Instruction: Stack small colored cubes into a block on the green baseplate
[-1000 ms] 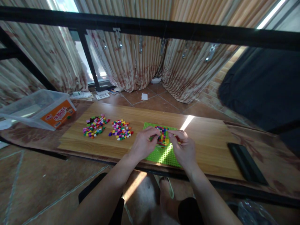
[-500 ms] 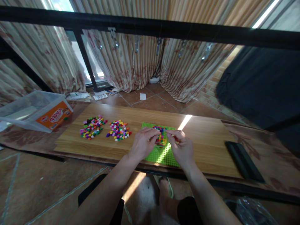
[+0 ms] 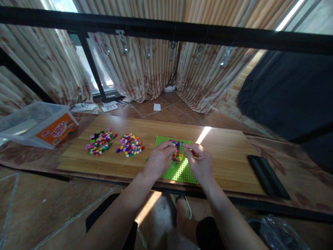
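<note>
A green studded baseplate (image 3: 170, 173) lies on the wooden board, with a patch of small multicoloured building bricks (image 3: 178, 156) fixed on its middle and far part. Over its left side is my left hand (image 3: 159, 160), thumb and fingers pinched beside the bricks. My right hand (image 3: 199, 162) is over the right side, its thumb and forefinger also pinched close to the bricks. Whatever sits between the fingertips of either hand is too small to make out. The hands partly cover the built patch and the plate.
Two heaps of loose bricks, a left heap (image 3: 101, 141) and a nearer heap (image 3: 130, 144), lie on the wooden board (image 3: 223, 149). A clear plastic box (image 3: 33, 121) stands at far left. A black flat object (image 3: 267, 177) rests at the right end. A black bar (image 3: 166, 28) crosses above.
The whole scene has slid slightly left as the head view shifted. Both hands stay over the bricks with only small finger movements.
</note>
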`<state>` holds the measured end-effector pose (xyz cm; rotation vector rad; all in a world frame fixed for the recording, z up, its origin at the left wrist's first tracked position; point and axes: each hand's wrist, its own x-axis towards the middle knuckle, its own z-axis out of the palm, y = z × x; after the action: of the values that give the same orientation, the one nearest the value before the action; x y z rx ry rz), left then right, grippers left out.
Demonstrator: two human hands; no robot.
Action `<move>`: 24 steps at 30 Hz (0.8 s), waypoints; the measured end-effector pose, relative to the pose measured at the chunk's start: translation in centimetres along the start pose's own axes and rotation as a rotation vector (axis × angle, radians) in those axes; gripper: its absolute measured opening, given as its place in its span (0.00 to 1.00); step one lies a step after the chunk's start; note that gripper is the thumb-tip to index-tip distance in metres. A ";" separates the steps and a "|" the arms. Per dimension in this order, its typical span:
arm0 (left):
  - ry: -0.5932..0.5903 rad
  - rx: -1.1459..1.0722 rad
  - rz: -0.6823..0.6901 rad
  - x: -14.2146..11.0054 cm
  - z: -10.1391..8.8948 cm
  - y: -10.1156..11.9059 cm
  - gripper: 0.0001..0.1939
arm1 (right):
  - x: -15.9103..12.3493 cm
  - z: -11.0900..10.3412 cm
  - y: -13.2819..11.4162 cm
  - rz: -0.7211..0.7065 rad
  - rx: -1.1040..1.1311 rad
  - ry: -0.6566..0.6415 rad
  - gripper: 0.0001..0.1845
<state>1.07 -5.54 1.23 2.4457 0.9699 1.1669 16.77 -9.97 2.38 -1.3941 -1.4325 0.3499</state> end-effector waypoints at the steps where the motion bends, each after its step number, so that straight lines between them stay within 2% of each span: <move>1: -0.003 0.009 -0.006 0.0 0.1 0.0 0.08 | 0.0 0.0 0.0 0.000 0.000 0.000 0.10; 5: -0.001 0.006 -0.043 -0.1 0.2 0.0 0.08 | 0.0 0.0 -0.1 0.007 -0.001 0.000 0.10; 11: 0.010 -0.024 -0.127 0.0 -0.1 0.2 0.17 | 0.0 -0.1 0.0 0.021 -0.004 -0.008 0.10; 16: -0.012 -0.040 -0.124 -0.1 -0.4 0.2 0.16 | 0.1 -0.1 0.1 0.028 -0.001 -0.001 0.10; 24: -0.001 -0.047 -0.087 -0.2 0.1 0.3 0.16 | 0.1 0.0 0.4 0.026 0.009 -0.015 0.10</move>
<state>1.16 -5.91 1.23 2.3434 1.0261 1.1457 16.99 -9.76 2.07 -1.4066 -1.4242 0.3837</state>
